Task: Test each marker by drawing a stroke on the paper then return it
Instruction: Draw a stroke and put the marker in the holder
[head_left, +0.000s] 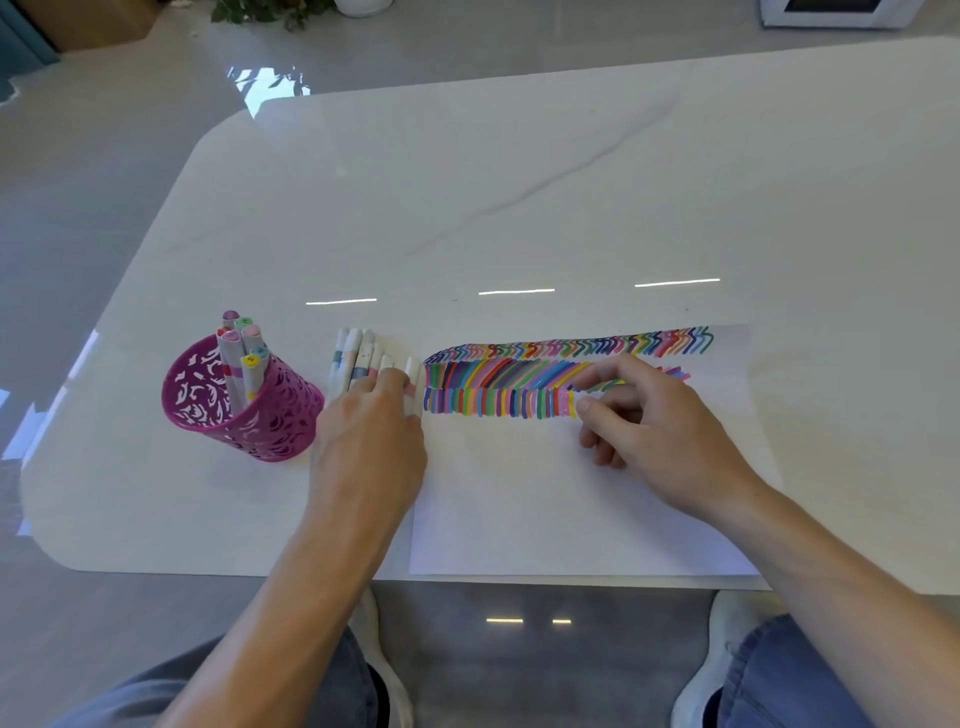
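A white paper (545, 493) lies at the table's near edge, with three rows of coloured strokes (519, 384) across its top. Left of it, several white markers (353, 358) lie side by side on the table. My left hand (371, 441) rests palm down on this row, fingertips over the rightmost markers; any grip is hidden beneath the hand. My right hand (649, 431) sits on the paper at the right end of the lowest row of strokes, thumb and forefinger pinched together, with no marker showing between them. A pink cut-out cup (234, 410) holding several more markers stands further left.
The white marble table (519, 182) stretches away behind the paper. Its near edge runs just under the paper's bottom. My knees and white shoes show below the edge. A plant and a white appliance stand on the floor far behind.
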